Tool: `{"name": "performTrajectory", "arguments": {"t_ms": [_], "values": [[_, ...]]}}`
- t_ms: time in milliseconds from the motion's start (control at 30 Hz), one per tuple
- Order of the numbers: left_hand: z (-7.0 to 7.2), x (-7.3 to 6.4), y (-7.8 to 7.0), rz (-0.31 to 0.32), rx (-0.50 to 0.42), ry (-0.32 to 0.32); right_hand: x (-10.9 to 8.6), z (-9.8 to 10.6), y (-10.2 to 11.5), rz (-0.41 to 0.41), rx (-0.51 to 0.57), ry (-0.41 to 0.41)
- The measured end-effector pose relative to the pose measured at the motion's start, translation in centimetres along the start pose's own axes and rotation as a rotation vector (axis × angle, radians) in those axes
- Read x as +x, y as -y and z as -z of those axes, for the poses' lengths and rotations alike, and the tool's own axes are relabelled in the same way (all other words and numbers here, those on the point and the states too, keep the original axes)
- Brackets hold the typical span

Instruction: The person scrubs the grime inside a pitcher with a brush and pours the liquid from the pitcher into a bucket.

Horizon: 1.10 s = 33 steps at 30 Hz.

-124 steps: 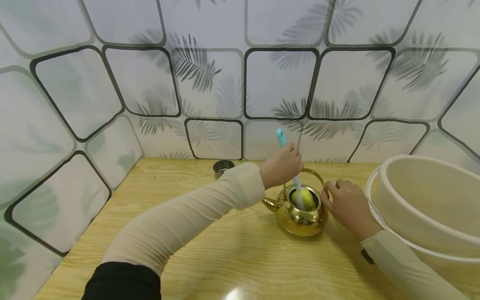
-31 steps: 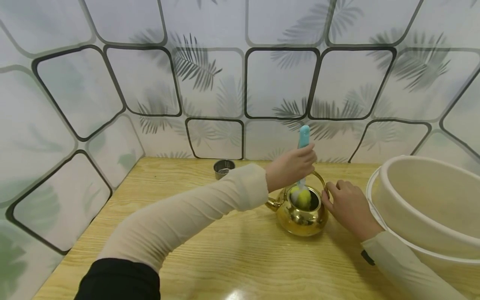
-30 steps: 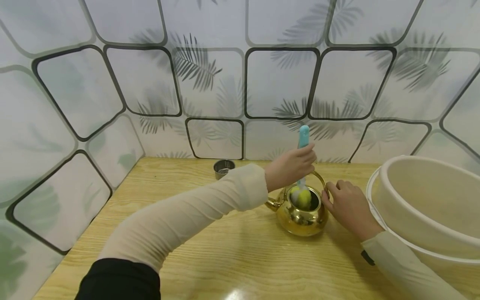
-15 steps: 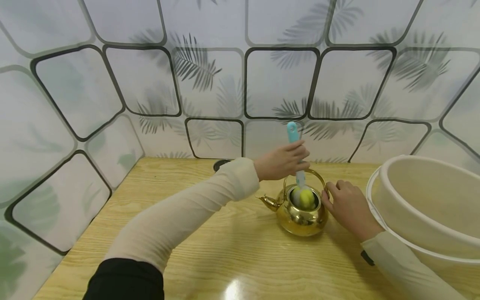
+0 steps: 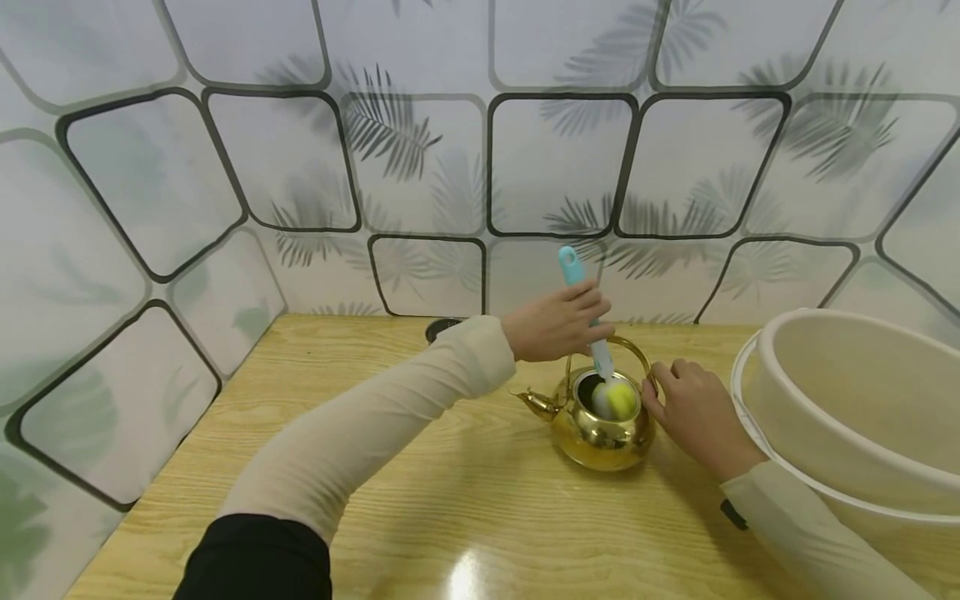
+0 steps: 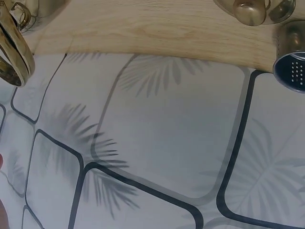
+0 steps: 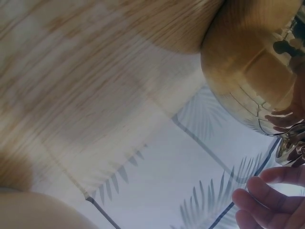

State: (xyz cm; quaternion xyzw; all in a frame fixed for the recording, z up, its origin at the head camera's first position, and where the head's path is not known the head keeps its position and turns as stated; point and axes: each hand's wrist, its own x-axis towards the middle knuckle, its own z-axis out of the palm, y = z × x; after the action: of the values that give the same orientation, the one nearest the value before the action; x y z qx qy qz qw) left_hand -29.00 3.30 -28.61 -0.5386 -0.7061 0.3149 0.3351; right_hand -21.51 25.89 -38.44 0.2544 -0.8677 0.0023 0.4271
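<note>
My left hand grips a sponge brush by its light blue handle, which tilts to the left at the top. Its yellow and white sponge head sits inside the mouth of a lidless gold kettle. The kettle stands on the table, spout pointing left, with its hoop handle raised. At the kettle's right side, my right hand pinches the lower end of that handle. In the right wrist view, fingertips are curled beside the handle's joint, near the shiny kettle wall.
A steel strainer cup with a perforated bottom stands at the back, partly behind the left sleeve in the head view. Near it is a shiny gold knobbed piece. White plastic tubs stand close on the right. A patterned wall backs the wooden table.
The left hand has shifted left, tilting the brush handle left while the sponge head moved right in the kettle's mouth. The right hand and kettle have stayed in place.
</note>
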Motion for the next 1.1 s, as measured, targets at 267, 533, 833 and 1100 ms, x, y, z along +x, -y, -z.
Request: {"name": "performTrajectory", "arguments": {"t_ms": [267,533,833,1100], "values": [[0.0,-0.1,-0.2,0.019,-0.078,-0.020,-0.1,-0.1,-0.2,0.013,-0.035,0.004],[0.3,-0.1,0.0,-0.030,-0.079,0.007,0.0,0.0,-0.1,0.016,-0.045,-0.001],[1.2,-0.1,0.4,-0.113,-0.068,0.048,-0.1,0.0,0.0,0.020,-0.040,-0.006],[1.9,0.0,0.8,-0.160,-0.007,0.091,-0.2,0.0,0.0,0.014,-0.048,-0.013]]}}
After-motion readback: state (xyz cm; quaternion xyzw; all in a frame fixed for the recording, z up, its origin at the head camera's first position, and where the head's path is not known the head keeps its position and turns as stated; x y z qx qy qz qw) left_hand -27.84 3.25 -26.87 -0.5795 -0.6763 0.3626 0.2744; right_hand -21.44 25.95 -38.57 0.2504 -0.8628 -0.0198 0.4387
